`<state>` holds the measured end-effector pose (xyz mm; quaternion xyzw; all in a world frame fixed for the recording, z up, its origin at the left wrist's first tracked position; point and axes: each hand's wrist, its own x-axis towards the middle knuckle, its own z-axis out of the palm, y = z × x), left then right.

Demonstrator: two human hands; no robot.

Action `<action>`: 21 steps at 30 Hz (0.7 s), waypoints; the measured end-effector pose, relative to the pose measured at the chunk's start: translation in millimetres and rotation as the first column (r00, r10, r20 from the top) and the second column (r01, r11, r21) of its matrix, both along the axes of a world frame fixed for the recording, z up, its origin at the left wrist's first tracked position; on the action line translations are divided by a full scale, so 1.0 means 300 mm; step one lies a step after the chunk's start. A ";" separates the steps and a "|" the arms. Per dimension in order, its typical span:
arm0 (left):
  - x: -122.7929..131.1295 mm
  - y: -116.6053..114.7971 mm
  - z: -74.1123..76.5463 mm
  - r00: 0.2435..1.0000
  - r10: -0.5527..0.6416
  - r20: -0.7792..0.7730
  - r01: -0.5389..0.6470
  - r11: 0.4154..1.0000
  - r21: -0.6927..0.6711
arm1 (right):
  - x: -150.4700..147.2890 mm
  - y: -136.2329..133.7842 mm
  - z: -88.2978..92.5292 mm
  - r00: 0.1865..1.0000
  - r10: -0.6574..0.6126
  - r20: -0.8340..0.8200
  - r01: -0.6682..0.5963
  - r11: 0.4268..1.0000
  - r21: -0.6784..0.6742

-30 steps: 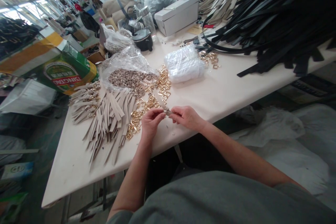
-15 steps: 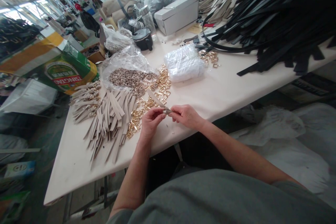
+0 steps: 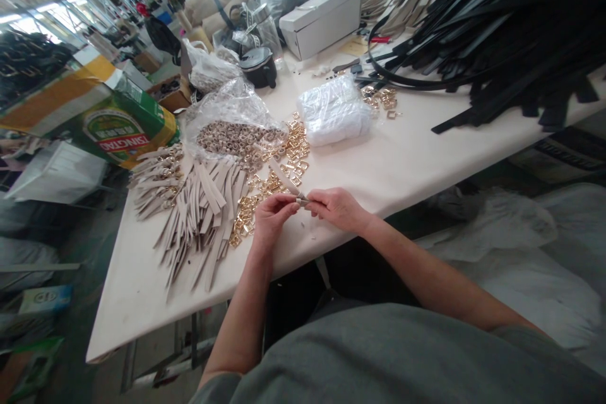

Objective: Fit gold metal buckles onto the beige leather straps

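Note:
Near the table's front edge my left hand (image 3: 274,214) and my right hand (image 3: 338,208) meet, fingertips nearly touching. Both are closed on a beige strap (image 3: 284,178), whose free end points up and away to the left. A small piece at the fingertips is too small to make out. Just left of my left hand lie gold buckles (image 3: 245,218), spread up toward a heap of small beige loops (image 3: 241,142) partly under clear plastic. Further left is a pile of beige straps (image 3: 196,208).
A wrapped white packet (image 3: 334,110) lies beyond my hands. Behind it are a white box (image 3: 322,19) and a black lidded pot (image 3: 258,67). Black straps (image 3: 502,44) fill the right back. A green carton (image 3: 123,120) stands by the table's left side.
The view has shifted slightly. Both hands keep nearly the same place and hold on the beige strap.

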<state>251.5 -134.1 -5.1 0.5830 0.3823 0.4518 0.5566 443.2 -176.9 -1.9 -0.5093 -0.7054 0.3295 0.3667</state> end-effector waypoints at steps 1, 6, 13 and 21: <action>-0.001 0.000 -0.004 1.000 0.002 -0.002 -0.002 1.000 0.025 | 0.002 0.001 0.001 1.000 0.004 -0.009 -0.004 1.000 -0.005; -0.004 -0.003 -0.030 0.994 0.036 -0.106 -0.012 0.976 0.216 | 0.007 0.003 0.005 1.000 0.004 -0.020 -0.004 1.000 -0.022; -0.013 -0.001 -0.018 0.980 0.000 -0.197 0.075 0.924 0.376 | 0.008 0.006 -0.002 1.000 -0.001 -0.024 0.001 1.000 -0.003; -0.001 -0.014 0.016 0.994 -0.077 -0.076 0.082 0.994 0.067 | 0.007 0.002 0.004 1.000 0.020 -0.003 -0.020 1.000 0.018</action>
